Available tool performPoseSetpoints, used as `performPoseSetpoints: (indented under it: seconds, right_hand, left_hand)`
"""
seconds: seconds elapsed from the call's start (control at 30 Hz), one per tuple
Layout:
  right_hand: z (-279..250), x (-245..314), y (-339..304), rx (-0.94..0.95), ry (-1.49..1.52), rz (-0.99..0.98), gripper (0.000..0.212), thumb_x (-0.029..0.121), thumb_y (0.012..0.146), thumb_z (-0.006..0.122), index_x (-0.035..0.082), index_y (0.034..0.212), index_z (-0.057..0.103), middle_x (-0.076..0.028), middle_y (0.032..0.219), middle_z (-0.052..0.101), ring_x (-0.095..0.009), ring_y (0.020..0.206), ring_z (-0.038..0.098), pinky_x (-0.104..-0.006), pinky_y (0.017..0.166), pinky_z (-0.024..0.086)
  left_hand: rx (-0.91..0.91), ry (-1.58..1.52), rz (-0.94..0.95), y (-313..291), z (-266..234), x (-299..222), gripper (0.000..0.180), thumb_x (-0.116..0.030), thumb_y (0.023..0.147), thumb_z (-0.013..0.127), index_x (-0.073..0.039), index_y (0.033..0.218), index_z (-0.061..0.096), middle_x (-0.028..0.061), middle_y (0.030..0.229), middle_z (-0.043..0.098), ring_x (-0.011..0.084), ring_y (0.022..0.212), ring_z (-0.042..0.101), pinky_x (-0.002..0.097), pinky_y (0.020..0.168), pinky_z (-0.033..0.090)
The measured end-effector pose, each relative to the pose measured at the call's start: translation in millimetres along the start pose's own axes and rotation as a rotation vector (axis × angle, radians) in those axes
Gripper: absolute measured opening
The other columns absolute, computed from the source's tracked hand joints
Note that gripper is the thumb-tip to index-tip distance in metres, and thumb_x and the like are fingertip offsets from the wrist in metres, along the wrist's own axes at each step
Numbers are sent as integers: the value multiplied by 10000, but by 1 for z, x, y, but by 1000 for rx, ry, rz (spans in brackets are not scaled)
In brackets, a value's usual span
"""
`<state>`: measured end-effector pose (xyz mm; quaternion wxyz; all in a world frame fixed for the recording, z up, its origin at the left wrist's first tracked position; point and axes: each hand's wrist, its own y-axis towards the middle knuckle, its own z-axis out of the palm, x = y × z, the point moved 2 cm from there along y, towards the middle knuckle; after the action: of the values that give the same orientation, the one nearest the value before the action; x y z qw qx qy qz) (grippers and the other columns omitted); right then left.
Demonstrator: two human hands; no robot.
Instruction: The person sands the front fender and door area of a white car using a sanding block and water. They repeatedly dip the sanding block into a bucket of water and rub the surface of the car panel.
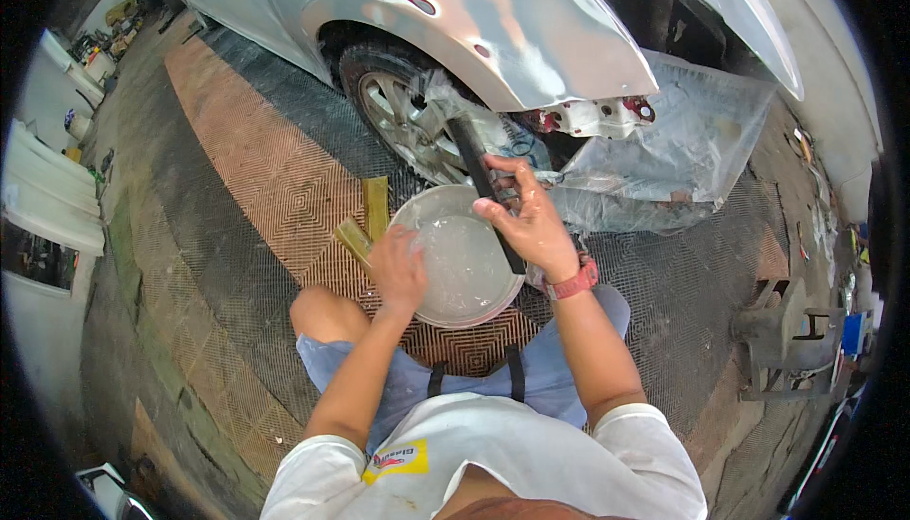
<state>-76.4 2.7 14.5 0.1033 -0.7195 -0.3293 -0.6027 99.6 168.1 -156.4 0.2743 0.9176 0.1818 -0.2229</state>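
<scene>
My right hand [533, 219] is closed around a long, narrow black sanding block [471, 152], tilted over the right side of a round basin [445, 316]. Cloudy whitish water [460, 259] fills much of the basin, which stands on the floor between my knees. At the basin's left rim is my left hand [398, 266], slightly blurred, its fingers loosely apart and no object visible in them. Beside that hand lie two yellow-green strips, one upright in the picture [376, 205] and one slanted [352, 237], its lower end near my fingers.
Ahead stands a car with a patchy, sanded fender [474, 22] and a wheel [393, 108] partly wrapped in plastic. Clear sheeting [673, 131] hangs at its front. Ribbed mats [256, 164] cover the floor. A grey stool-like piece [782, 335] is at the right.
</scene>
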Motion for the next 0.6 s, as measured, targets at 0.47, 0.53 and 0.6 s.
performPoseSetpoints:
  seconds: [0.47,0.53,0.6]
  right_hand:
    - [-65,-131,-91,-30,324,390,480,220,1028,770,-14,1416,614,-123,1257,721,-142,1033,664,-326,934,551]
    - [-57,-127,-88,-54,473,455,490,231,1032,767,-35,1412,608,-122,1215,725,-144,1018,668,-324,923,552]
    - [-54,-133,-83,-37,484,454,499,263,1034,765,-34,1404,611,-139,1213,735,-165,1028,693,-327,925,556]
  left_hand:
    - [1306,668,-26,-66,218,54,376,-321,974,703,-99,1265,791,164,1362,738,294,1148,751,433,1007,593]
    - [1715,488,-124,-54,193,74,353,-264,967,683,-96,1258,789,144,1287,744,257,1104,742,418,945,600]
    - [1649,106,-259,-10,151,70,324,-219,942,686,-80,1217,787,82,1165,756,202,996,707,390,847,590]
